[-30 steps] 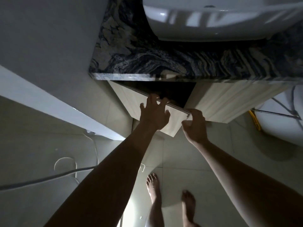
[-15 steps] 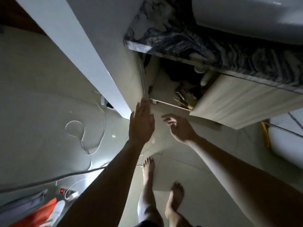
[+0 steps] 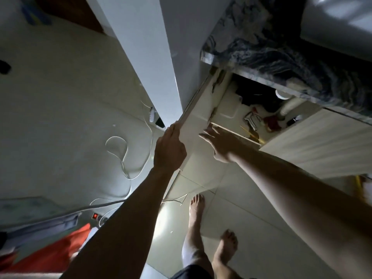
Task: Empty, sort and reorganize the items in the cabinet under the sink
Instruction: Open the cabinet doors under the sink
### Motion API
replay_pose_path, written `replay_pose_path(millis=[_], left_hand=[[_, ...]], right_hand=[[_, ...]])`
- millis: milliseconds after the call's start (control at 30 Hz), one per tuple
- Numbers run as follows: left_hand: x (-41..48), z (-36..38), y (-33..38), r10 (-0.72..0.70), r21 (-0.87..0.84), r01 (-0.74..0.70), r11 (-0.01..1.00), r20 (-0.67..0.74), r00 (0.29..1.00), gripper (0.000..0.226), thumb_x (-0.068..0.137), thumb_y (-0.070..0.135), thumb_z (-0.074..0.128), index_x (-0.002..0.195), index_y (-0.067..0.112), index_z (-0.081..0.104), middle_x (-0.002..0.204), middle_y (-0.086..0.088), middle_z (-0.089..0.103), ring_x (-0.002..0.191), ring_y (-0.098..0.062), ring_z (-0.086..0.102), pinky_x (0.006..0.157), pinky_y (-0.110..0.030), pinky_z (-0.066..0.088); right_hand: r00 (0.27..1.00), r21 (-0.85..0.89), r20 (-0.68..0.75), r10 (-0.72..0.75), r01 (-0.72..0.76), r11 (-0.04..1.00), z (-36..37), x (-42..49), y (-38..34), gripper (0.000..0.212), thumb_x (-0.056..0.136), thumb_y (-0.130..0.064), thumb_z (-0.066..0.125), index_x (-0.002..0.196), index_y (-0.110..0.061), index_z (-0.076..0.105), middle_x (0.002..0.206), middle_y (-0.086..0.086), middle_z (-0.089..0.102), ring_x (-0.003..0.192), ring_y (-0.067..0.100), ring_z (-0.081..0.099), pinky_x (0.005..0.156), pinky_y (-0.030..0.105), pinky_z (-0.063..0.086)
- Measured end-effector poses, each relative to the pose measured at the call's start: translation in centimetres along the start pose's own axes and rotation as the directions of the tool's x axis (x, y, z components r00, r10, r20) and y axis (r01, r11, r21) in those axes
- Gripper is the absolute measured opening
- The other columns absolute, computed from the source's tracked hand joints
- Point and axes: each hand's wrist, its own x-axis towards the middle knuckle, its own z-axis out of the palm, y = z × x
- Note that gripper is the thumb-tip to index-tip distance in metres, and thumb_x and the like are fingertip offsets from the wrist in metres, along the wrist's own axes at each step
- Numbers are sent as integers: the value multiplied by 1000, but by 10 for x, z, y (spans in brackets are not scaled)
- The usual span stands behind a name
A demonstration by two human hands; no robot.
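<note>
Two bare feet [image 3: 196, 206] stand on the pale tiled floor [image 3: 241, 208] at 6 o'clock. The left hand [image 3: 170, 148] lies flat along the edge of the open door [image 3: 199, 111], grip released. The right hand [image 3: 219, 143], fingers spread and grip released, hovers at the cabinet [image 3: 227, 111] sill. Inside, at 2 o'clock, a chrome fitting [image 3: 251, 119], something red [image 3: 271, 121] and a white pipe [image 3: 289, 105] sit under the marble tabletop [image 3: 271, 57]. A white cord [image 3: 120, 158] loops over the floor at 9 o'clock.

The scene is taken from a single wide-angle camera worn on the head, aimed steeply down and slightly forward. The open cabinet [image 3: 227, 111] under the marble counter [image 3: 281, 57] is framed near, at upper right; the tiled floor [image 3: 60, 117] fills the left and bottom.
</note>
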Motion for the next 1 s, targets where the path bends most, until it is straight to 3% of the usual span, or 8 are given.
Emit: replay_pose_path(millis=[133,233,300,433,533,633,800,1000], left_hand=[[24,-1,19,65,116,-59,992,-49,997,56,84,20,51,139,7,49,143,-13,50,134,-32,46,107,-50,42],[51,19,66,225,-7,-226,974,-45,973,49,85,18,56,134,8,55,140,-11,54,136,-28,45,111,-47,39],[69,41,109,314,-144,-312,939,-7,949,46,85,15,61,131,6,57,133,-11,59,126,-27,55,108,-40,43],[99,87,192,371,-289,-302,908,227,900,50,89,19,62,138,8,51,136,-10,56,123,-24,54,103,-17,29],[114,114,244,413,-342,-295,892,356,838,56,90,19,62,143,12,45,139,-11,52,125,-26,50,96,-22,35],[126,137,287,414,-339,-278,899,450,791,53,91,19,61,141,11,45,123,-14,58,112,-28,54,81,-21,35],[143,170,313,379,-262,-275,925,585,717,64,81,45,55,133,10,49,123,-16,62,112,-33,58,95,-41,49],[147,183,309,366,-279,-245,929,582,726,64,65,56,45,112,15,58,110,-9,68,93,-25,64,84,-43,54]], right_hand=[[991,68,24,135,-137,988,20,-26,36,78,93,-11,47,159,-31,10,167,-4,5,154,21,5,122,46,19],[948,141,-81,308,-295,945,14,-53,80,75,95,-22,50,159,-28,11,167,0,8,153,24,9,121,45,23],[897,195,-143,418,-388,901,6,-73,110,78,94,-27,53,158,-26,10,166,3,9,152,26,13,117,47,29],[728,255,-309,612,-556,791,1,-116,161,83,93,-29,58,159,-19,8,166,10,7,153,29,11,116,51,31],[599,300,-374,708,-644,704,4,-146,189,90,88,-26,62,158,-13,7,166,15,6,153,33,8,114,52,34],[525,306,-388,757,-702,643,9,-167,216,88,87,-24,61,157,-9,11,164,18,12,151,37,12,112,54,36],[469,324,-386,794,-737,593,14,-171,235,84,84,-27,62,154,-12,18,159,13,24,148,34,20,115,56,30],[431,364,-409,804,-731,577,21,-169,231,86,85,-31,59,157,-12,14,163,11,17,151,30,12,117,55,27]])
